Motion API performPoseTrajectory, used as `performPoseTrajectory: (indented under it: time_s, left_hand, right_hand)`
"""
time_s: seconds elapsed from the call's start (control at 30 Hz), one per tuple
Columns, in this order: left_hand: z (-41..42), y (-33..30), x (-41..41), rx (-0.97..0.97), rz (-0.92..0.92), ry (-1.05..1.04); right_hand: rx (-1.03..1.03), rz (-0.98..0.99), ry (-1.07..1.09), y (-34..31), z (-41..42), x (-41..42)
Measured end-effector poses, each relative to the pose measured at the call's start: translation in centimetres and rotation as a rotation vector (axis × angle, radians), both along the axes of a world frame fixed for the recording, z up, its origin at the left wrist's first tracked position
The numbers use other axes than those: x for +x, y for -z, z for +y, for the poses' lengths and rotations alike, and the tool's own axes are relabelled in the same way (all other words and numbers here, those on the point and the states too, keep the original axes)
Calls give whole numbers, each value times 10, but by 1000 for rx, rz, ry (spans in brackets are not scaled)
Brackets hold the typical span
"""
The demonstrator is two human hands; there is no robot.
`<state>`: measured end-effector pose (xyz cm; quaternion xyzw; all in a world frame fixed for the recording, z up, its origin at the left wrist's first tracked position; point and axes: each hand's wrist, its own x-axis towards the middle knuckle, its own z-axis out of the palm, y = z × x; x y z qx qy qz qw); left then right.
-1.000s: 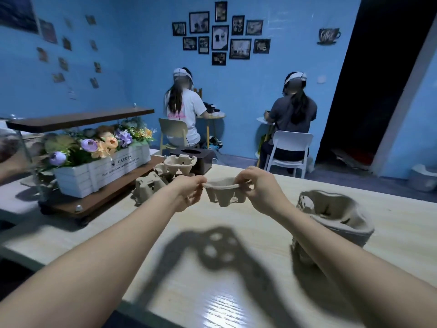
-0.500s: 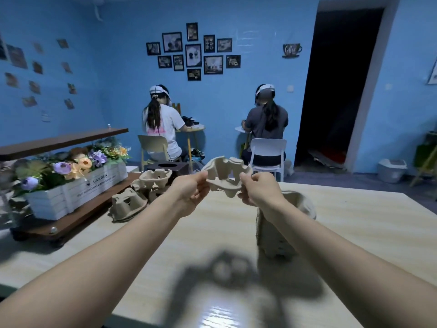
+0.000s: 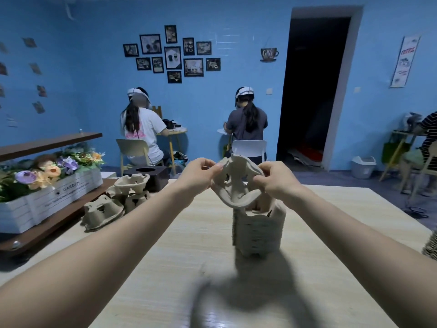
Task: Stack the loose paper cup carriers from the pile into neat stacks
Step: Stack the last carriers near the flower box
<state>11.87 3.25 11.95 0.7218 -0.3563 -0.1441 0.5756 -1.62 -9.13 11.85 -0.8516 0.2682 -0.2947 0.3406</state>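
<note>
Both hands hold one beige pulp cup carrier [image 3: 236, 185] tilted steeply, its cup wells facing me. My left hand [image 3: 201, 175] pinches its left edge and my right hand [image 3: 275, 179] pinches its right edge. The carrier hangs just above a tall neat stack of carriers [image 3: 259, 230] standing on the light wooden table [image 3: 189, 256]. A loose pile of carriers [image 3: 118, 200] lies at the table's far left; one sits upturned on top of the pile [image 3: 132, 183].
A white planter box of artificial flowers [image 3: 49, 195] sits on a dark wooden tray left of the pile. A black box with a round hole [image 3: 149, 175] stands behind the pile. Two people sit on chairs at small tables by the blue wall.
The carrier has moved right and tipped up steeply, now hanging over the stack. My view has swung right, bringing the stack to the middle.
</note>
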Motion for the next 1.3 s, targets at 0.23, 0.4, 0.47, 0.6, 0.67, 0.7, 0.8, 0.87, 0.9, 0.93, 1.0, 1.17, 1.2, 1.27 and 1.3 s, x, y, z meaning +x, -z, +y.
performPoseTrajectory:
  time_s: [0.23, 0.4, 0.47, 0.6, 0.67, 0.7, 0.8, 0.87, 0.9, 0.93, 1.0, 1.17, 1.2, 1.27, 1.3]
  left_hand:
    - [-18, 10, -15, -97, 121, -3]
    - [-27, 16, -28, -109, 236, 7]
    - [-26, 17, -30, -64, 235, 34]
    - [-22, 23, -30, 28, 190, 50]
    - [-21, 27, -30, 82, 152, 54]
    - [-20, 29, -30, 106, 136, 58]
    - [-19, 32, -30, 169, 101, 82]
    - [-17, 33, -29, 189, 89, 89]
    - [-17, 33, -29, 194, 86, 89]
    - [-17, 35, -29, 199, 85, 88]
    - [-17, 38, -30, 205, 90, 80]
    - [-22, 44, -33, 199, 19, 28]
    - [-22, 45, -33, 205, -12, 15]
    - [-24, 48, -32, 223, -88, -2]
    - [-25, 49, -32, 231, -125, -10]
  right_hand:
    - [149, -126, 40, 7, -16, -16]
    - [322, -186, 73, 12, -18, -25]
    - [287, -150, 136, 15, -22, -28]
    - [222, -88, 210, 20, -25, -34]
    - [170, -59, 234, 22, -25, -34]
    - [138, -43, 245, 22, -25, -34]
    - [75, 2, 260, 22, -23, -36]
    - [61, 21, 263, 23, -22, -37]
    - [52, 30, 264, 24, -22, -37]
    - [39, 39, 266, 25, -22, -37]
    - [7, 56, 272, 27, -22, -35]
    - [-105, 107, 281, 31, -18, -34]
    - [-119, 107, 288, 33, -17, -34]
    - [-136, 113, 301, 37, -17, -33]
    - [-140, 122, 309, 39, -16, -33]
